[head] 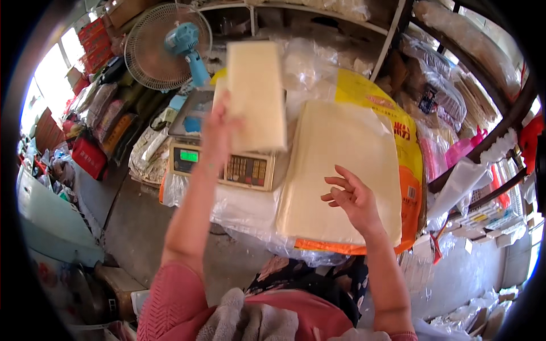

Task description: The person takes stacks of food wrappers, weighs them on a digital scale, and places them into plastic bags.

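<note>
My left hand point(222, 128) is shut on a folded pale-yellow stack of thin sheets point(257, 93), blurred by motion, above the right part of a digital weighing scale point(251, 170). The scale has a metal pan, a lit green display and a keypad. My right hand point(349, 194) hovers over or rests lightly on a large flat stack of pale-yellow sheets point(337, 140); whether it touches cannot be told. Its fingers are apart and it holds nothing. The large stack lies on a yellow and orange printed sack point(411, 187), to the right of the scale.
A blue electric fan point(183, 40) stands behind the scale at the left. Clear plastic sheeting point(247, 209) covers the table's front. Packed bags point(102, 106) are piled at the left. Metal shelving point(469, 170) with plastic-wrapped goods and a pink plastic item point(460, 151) stands at the right.
</note>
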A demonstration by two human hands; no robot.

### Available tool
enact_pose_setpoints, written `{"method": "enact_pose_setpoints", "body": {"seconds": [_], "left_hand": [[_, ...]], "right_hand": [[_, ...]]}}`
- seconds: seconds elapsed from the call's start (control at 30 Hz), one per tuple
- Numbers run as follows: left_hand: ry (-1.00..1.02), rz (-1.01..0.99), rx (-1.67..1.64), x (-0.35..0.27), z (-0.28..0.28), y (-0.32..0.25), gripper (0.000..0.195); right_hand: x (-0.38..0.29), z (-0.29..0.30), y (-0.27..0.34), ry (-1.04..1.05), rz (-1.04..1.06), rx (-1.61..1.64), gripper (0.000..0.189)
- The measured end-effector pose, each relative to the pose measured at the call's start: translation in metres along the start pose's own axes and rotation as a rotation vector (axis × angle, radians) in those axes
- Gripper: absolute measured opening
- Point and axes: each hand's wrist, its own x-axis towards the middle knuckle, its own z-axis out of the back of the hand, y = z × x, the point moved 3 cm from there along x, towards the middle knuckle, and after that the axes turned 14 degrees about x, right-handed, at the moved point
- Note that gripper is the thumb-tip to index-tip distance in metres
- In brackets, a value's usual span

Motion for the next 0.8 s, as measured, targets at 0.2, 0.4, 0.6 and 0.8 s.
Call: {"method": "enact_pose_setpoints", "body": {"seconds": [0.2, 0.4, 0.6, 0.8], "left_hand": [[-0.022, 0.143, 0.803, 0.088, 0.089, 0.03, 0.062], [-0.409, -0.691, 1.17, -0.029, 0.01, 0.01, 0.058], [-0.193, -0.65, 0.951, -0.103, -0.029, 0.033, 0.059], [-0.125, -0.586, 0.904, -0.129, -0.05, 0.039, 0.061]], "right_hand": [[-0.03, 0.016, -0.04, 0.047, 0.096, -0.565, 0.027], [-0.034, -0.021, -0.071, 0.381, 0.471, -1.11, 0.003], [-0.026, -0.064, -0.096, 0.454, 0.626, -1.447, 0.002], [-0.006, -0.06, -0.116, 0.443, 0.518, -1.474, 0.009]]}}
